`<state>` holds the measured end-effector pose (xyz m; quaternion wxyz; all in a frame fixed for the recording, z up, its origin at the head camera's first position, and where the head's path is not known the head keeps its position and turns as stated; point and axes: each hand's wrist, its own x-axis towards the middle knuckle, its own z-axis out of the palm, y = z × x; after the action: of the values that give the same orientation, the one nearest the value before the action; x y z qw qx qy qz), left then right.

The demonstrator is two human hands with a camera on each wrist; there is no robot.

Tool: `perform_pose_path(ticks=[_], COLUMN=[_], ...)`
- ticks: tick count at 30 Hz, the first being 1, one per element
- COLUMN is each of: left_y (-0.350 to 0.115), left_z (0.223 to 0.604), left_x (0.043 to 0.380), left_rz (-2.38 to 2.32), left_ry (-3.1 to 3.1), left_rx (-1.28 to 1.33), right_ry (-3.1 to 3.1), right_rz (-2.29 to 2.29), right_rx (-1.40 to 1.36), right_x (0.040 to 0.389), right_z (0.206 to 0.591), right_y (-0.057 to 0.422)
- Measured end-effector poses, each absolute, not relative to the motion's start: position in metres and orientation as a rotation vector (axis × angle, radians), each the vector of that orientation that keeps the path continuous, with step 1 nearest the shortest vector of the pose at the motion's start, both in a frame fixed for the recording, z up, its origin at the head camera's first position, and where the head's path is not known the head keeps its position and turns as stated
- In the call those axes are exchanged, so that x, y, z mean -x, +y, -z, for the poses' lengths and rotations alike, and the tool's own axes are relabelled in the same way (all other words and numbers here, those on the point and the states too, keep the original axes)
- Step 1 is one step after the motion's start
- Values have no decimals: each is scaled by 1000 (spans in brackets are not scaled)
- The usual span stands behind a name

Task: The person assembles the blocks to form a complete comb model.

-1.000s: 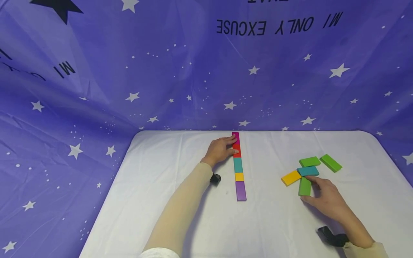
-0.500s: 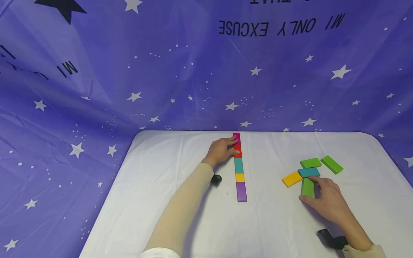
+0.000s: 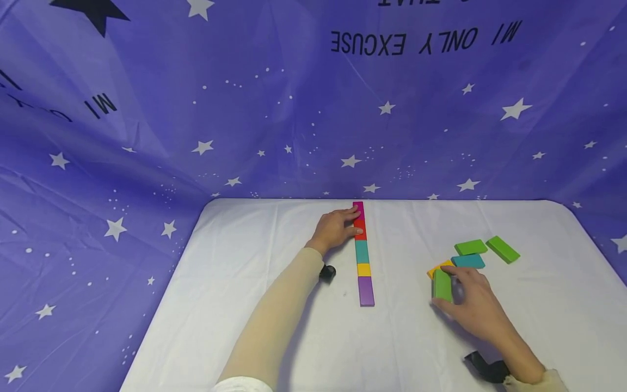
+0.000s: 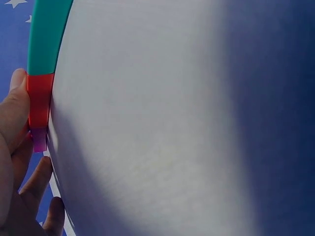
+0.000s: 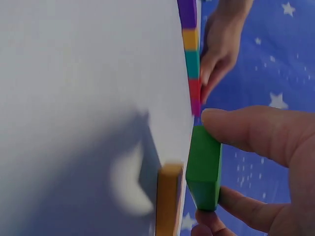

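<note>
In the head view my right hand (image 3: 477, 302) pinches a green block (image 3: 442, 286) by its two ends, between thumb and fingers. The right wrist view shows that block (image 5: 204, 162) raised beside an orange-yellow block (image 5: 168, 196). Mid-table runs a straight row of end-to-end blocks: magenta (image 3: 358, 206), red (image 3: 360, 224), teal (image 3: 362, 252), a short yellow one (image 3: 364, 270) and purple (image 3: 366, 291). At the row's far end my left hand (image 3: 332, 228) rests its fingertips on the magenta block and its thumb on the red one, fingers extended.
On the right lie a teal block (image 3: 467, 261), a green block (image 3: 470, 247) and another green block (image 3: 503, 249), near the partly covered yellow one. All stand on a white-covered table (image 3: 401, 337). A purple star-patterned cloth (image 3: 274, 120) hangs behind and at the sides.
My right hand has lifted the green block and carried it left, from below the teal block to over the yellow block's near end. The left hand and the row have stayed put.
</note>
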<state>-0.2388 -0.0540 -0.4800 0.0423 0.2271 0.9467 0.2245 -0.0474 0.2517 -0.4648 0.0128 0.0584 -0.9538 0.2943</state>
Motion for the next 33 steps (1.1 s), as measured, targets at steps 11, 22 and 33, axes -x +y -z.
perform_pose_path(ticks=[11,22,33], left_y=[-54,-54,-54], left_z=[477,480,479], left_x=[238,239,238], left_rz=[-716,-712,-708], left_ry=[2883,2898,2896], left_rx=[-697,-707,-702], right_ry=[-2962,-3018,-3035], right_rz=[-946,-933,-926], right_rx=[-296,-326,-384], right_x=[43,38,34], right_z=[465,468,469], right_y=[212,187,167])
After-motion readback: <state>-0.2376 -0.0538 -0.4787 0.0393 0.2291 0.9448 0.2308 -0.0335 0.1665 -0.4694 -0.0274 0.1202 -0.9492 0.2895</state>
